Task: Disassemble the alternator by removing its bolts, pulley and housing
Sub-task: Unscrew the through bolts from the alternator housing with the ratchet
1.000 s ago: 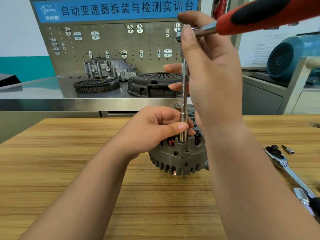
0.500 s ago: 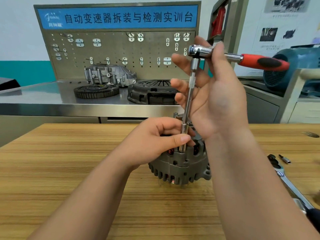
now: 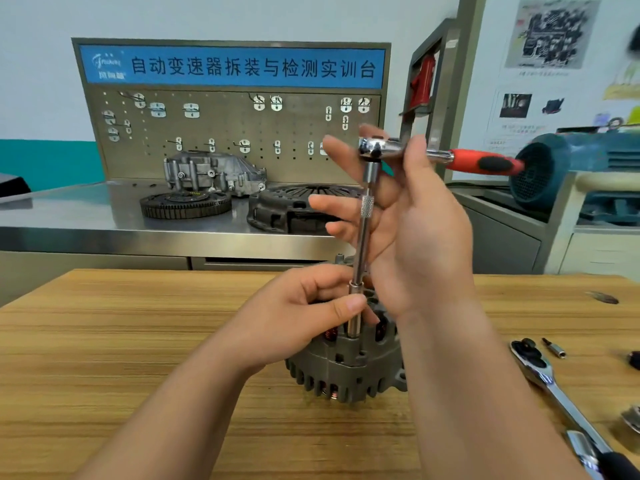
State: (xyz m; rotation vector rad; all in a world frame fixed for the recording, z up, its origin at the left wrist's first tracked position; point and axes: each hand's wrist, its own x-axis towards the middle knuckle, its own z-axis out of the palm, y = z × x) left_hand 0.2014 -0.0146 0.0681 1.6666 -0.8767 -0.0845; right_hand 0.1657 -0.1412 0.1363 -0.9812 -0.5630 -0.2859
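The grey ribbed metal alternator (image 3: pixel 346 368) sits mid wooden tabletop (image 3: pixel 138 341). The left hand (image 3: pixel 304 323) pinches the upright chrome extension bar (image 3: pixel 362 237) just above the housing. The right hand (image 3: pixel 422 237) grips the head of the red-handled ratchet (image 3: pixel 481 162), handle pointing to 3 o'clock. At 12 o'clock a blue banner (image 3: pixel 232 67) reads 自动变速器拆装与检测实训台

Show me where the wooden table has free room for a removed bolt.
Free: the wooden table left of the alternator, out to its edge. Crowded: right of the alternator, where a spare ratchet and a bit lie.
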